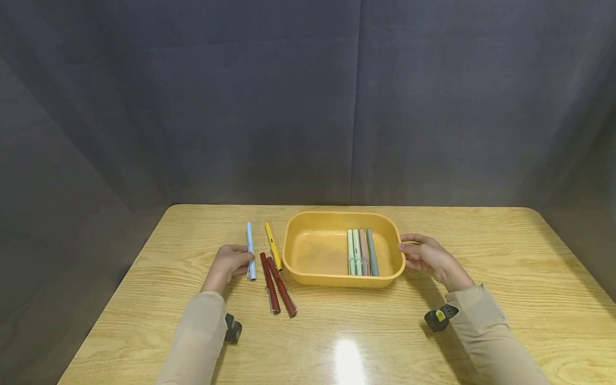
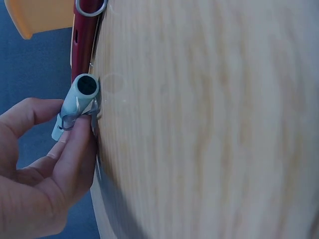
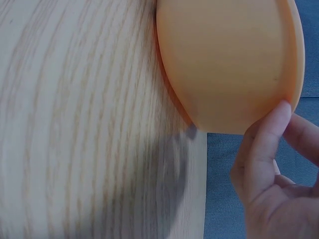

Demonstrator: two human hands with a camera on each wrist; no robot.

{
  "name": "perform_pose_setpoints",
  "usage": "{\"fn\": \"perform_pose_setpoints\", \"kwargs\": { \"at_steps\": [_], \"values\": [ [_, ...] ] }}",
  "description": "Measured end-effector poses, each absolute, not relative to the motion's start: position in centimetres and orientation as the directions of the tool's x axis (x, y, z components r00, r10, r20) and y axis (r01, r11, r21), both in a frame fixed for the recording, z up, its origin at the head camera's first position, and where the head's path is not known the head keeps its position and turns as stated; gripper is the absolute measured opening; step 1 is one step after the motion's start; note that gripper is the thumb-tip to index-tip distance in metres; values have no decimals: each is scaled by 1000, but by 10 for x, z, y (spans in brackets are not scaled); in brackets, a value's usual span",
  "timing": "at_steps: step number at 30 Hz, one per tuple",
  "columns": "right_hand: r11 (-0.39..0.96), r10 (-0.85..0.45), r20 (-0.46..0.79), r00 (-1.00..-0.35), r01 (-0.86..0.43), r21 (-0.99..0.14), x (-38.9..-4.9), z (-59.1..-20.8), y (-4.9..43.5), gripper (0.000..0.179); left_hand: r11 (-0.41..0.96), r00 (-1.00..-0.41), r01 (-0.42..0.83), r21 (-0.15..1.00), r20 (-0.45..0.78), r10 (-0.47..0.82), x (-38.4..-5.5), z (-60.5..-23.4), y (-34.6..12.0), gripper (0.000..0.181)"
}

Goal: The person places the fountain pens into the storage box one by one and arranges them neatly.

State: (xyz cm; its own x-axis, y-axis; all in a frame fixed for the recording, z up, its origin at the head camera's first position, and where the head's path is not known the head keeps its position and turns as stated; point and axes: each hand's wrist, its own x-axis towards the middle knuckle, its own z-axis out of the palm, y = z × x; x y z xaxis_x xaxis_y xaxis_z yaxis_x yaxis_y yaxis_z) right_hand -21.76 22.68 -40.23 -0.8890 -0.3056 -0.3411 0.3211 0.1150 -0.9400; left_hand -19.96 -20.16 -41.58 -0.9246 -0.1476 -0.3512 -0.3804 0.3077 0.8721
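Observation:
A light blue pen [image 1: 250, 251] is pinched between the thumb and fingers of my left hand [image 1: 232, 263]. In the left wrist view, that pen [image 2: 79, 97] shows its round end and wire clip, with the left hand [image 2: 52, 169] around its lower side. My right hand [image 1: 428, 258] holds the right end of a yellow tray [image 1: 317, 279]. Seen from the right wrist, the right hand [image 3: 271, 169] has its fingertips at the tray's rim and outer wall [image 3: 224, 74]. Inside the tray, toward its right side, lie several pens: pale green, a pink one [image 1: 364, 251] and a grey-blue one [image 1: 372, 251].
Between the left hand and the tray lie a yellow pen [image 1: 273, 246] and two dark red pens, one [image 1: 270, 283] left of the other [image 1: 283, 286]. All rest on a wooden table [image 1: 375, 337]. A dark curtain [image 1: 269, 107] hangs behind the table's far edge.

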Motion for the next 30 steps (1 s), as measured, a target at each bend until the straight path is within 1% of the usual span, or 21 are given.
{"fn": "perform_pose_setpoints", "kwargs": {
  "at_steps": [4, 11, 19, 25, 30],
  "values": [
    [113, -306, -341, -889, 322, -940, -218, -403, 227, 33, 301, -925, -380, 875, -352, -145, -199, -417, -205, 50],
    [126, -301, -346, -889, 322, -938, -217, -403, 226, 38, 253, -919, -389, 886, -353, -177, -197, -414, -207, 52],
    [126, -297, -346, -890, 322, -938, -218, -404, 226, 38, 261, -919, -386, 885, -343, -194, -199, -402, -205, 53],
    [120, -299, -346, -889, 324, -938, -219, -404, 226, 36, 241, -929, -360, 901, -323, -180, -199, -390, -202, 53],
    [119, -296, -347, -890, 326, -938, -218, -402, 226, 39, 200, -938, -338, 920, -311, -153, -199, -380, -198, 53]
  ]
}}
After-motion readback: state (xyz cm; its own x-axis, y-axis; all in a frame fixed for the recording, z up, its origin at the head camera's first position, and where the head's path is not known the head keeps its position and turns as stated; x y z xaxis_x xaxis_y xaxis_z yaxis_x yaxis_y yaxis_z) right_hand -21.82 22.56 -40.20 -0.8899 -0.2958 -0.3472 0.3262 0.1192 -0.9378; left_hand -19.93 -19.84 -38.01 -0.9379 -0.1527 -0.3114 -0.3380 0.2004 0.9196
